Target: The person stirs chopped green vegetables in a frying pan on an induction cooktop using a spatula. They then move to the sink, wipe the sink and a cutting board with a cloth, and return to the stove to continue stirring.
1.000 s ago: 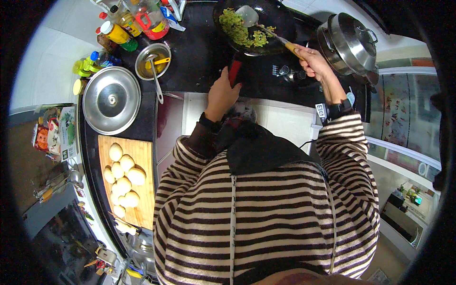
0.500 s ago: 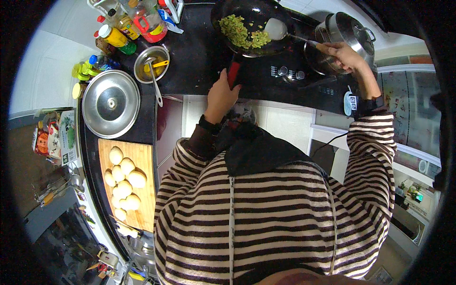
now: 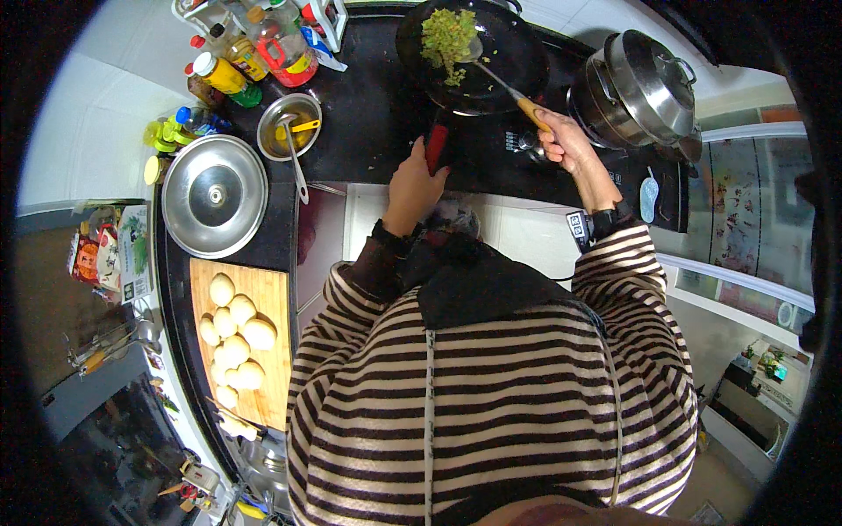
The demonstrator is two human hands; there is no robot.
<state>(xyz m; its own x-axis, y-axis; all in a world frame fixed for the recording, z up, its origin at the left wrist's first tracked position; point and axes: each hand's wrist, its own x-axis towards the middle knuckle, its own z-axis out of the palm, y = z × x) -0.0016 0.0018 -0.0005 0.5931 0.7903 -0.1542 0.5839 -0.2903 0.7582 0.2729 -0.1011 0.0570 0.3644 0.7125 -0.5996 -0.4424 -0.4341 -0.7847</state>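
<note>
At the far side of the counter a black wok sits on the stove. My left hand is closed round its red handle. In my right hand is the wooden handle of a metal spatula, whose blade reaches into the wok. Chopped green food with reddish bits is heaped against the wok's far left side, partly over the blade. A few loose crumbs lie on the wok's bottom.
Right of the wok stands a lidded steel pot. Bottles crowd the far left, near a metal bowl with utensils. A large round lid and a cutting board with several peeled potatoes lie on the left counter.
My right hand has moved left from in front of the steel pot, pushing the spatula into the food. The spread-out food is now gathered at the far left. My left hand stays on the handle.
</note>
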